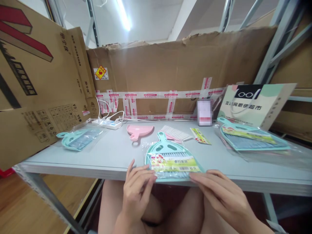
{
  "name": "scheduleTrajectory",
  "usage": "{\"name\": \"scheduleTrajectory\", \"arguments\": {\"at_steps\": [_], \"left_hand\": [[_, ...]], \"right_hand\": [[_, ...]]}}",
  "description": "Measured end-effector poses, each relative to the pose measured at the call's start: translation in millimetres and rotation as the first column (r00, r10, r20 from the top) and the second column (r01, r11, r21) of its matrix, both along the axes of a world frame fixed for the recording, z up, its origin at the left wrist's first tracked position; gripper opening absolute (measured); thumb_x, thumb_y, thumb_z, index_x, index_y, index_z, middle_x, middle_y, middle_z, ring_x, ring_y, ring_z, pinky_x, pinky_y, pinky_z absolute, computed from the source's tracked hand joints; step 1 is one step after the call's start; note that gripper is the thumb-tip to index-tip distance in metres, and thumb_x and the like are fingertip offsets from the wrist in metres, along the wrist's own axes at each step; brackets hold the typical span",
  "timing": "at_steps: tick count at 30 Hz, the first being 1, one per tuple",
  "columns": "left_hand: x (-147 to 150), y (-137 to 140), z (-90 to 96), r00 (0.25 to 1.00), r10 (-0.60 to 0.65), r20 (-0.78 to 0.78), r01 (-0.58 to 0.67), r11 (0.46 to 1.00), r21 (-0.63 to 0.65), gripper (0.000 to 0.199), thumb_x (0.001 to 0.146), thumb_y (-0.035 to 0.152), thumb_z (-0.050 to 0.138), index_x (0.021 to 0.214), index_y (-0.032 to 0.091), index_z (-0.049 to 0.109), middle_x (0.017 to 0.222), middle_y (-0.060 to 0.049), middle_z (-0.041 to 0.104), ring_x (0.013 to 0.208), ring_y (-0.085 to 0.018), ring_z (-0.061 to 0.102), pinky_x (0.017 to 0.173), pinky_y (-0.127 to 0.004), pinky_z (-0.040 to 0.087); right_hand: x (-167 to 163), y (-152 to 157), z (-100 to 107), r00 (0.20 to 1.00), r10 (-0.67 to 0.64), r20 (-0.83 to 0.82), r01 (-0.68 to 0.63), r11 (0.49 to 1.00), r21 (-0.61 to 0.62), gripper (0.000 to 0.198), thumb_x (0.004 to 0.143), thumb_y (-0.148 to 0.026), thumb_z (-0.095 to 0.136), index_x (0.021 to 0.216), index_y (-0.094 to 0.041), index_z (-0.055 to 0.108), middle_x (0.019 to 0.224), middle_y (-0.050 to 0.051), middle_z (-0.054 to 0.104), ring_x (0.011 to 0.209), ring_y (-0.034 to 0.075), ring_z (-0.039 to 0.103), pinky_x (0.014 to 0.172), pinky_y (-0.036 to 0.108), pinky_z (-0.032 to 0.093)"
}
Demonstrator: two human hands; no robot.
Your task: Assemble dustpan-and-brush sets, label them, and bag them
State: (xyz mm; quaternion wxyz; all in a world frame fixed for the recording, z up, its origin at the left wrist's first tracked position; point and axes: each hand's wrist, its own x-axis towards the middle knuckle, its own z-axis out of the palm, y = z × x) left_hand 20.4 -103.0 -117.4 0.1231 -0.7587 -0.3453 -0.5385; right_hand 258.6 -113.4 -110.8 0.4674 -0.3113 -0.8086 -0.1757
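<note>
A mint-green dustpan and brush set (170,176) in a clear plastic bag lies at the table's front edge, handle pointing away from me. Across its middle runs a yellow-green label card (174,162). My left hand (136,187) grips the bag at the near left corner, thumb and index finger together, other fingers raised. At the near right corner, my right hand (216,187) pinches the set's edge between thumb and fingers. Just behind it are a pink dustpan (140,131), a pink brush with white bristles (176,133) and a loose label card (200,136).
Another bagged mint set (80,139) lies on the left, and a stack of bagged sets (255,138) on the right. At the back stand a power strip (107,123), a phone (204,112) and a paper bag (253,104). Cardboard (156,71) walls the table's rear.
</note>
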Motion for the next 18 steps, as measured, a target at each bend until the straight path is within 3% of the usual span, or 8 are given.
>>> {"name": "scheduleTrajectory", "arguments": {"at_steps": [4,6,8,10,14,16,18], "left_hand": [[13,2,-1.6,0.978,0.125,0.168,-0.117,0.992,-0.053,0.010,0.079,0.011,0.057,0.076,0.019,0.053,0.085,-0.003,0.061,0.084,-0.014,0.062,0.084,-0.031,0.050],[16,3,-0.9,0.963,0.191,0.189,-0.171,0.978,-0.117,0.011,0.081,0.015,0.055,0.072,0.019,0.049,0.094,-0.008,0.057,0.094,-0.017,0.061,0.076,-0.029,0.051],[17,5,-0.2,0.961,0.242,0.133,-0.214,0.956,-0.200,0.012,0.083,0.020,0.052,0.072,0.019,0.048,0.099,-0.011,0.057,0.108,-0.023,0.056,0.082,-0.035,0.049],[16,7,-0.1,0.955,0.291,0.052,-0.266,0.922,-0.283,0.008,0.084,0.023,0.049,0.078,0.020,0.047,0.100,-0.010,0.060,0.118,-0.028,0.049,0.094,-0.048,0.040],[14,9,-2.7,0.947,0.319,0.046,-0.277,0.878,-0.390,0.006,0.087,0.024,0.045,0.091,0.020,0.043,0.094,-0.006,0.065,0.107,-0.026,0.058,0.102,-0.063,0.020],[14,10,-5.7,0.948,0.292,0.126,-0.220,0.888,-0.405,0.006,0.086,0.023,0.045,0.091,0.021,0.042,0.094,-0.006,0.065,0.098,-0.023,0.062,0.103,-0.062,0.021],[15,11,-9.9,0.930,0.258,0.260,-0.143,0.909,-0.392,0.008,0.085,0.023,0.047,0.089,0.021,0.040,0.101,-0.010,0.063,0.100,-0.023,0.061,0.101,-0.058,0.028]], "right_hand": [[-6,11,5,0.958,-0.191,-0.214,0.169,0.979,-0.118,0.008,0.082,-0.022,0.055,0.082,-0.024,0.063,0.092,0.006,0.063,0.086,0.019,0.063,0.072,0.032,0.051],[-6,19,6,0.944,-0.251,-0.216,0.188,0.942,-0.277,0.015,0.083,-0.032,0.053,0.073,-0.023,0.059,0.100,0.008,0.062,0.094,0.022,0.061,0.075,0.035,0.050],[-4,25,7,0.942,-0.283,-0.181,0.161,0.854,-0.494,0.019,0.085,-0.038,0.048,0.074,-0.023,0.054,0.103,0.007,0.063,0.095,0.023,0.061,0.074,0.035,0.051],[-3,30,7,0.927,-0.334,-0.172,0.159,0.764,-0.626,0.021,0.083,-0.044,0.047,0.086,-0.024,0.052,0.106,0.007,0.063,0.091,0.023,0.062,0.071,0.036,0.051],[-6,31,8,0.873,-0.446,-0.195,0.203,0.698,-0.687,0.048,0.078,-0.053,0.049,0.114,-0.021,0.043,0.112,0.013,0.057,0.096,0.026,0.059,0.079,0.043,0.048],[-11,31,8,0.871,-0.444,-0.212,0.168,0.674,-0.720,0.046,0.079,-0.051,0.048,0.115,-0.022,0.043,0.106,0.012,0.060,0.099,0.028,0.058,0.082,0.046,0.047],[-16,30,7,0.863,-0.406,-0.303,0.076,0.695,-0.715,0.042,0.079,-0.048,0.049,0.113,-0.024,0.043,0.107,0.011,0.059,0.100,0.027,0.058,0.082,0.045,0.047]]}}
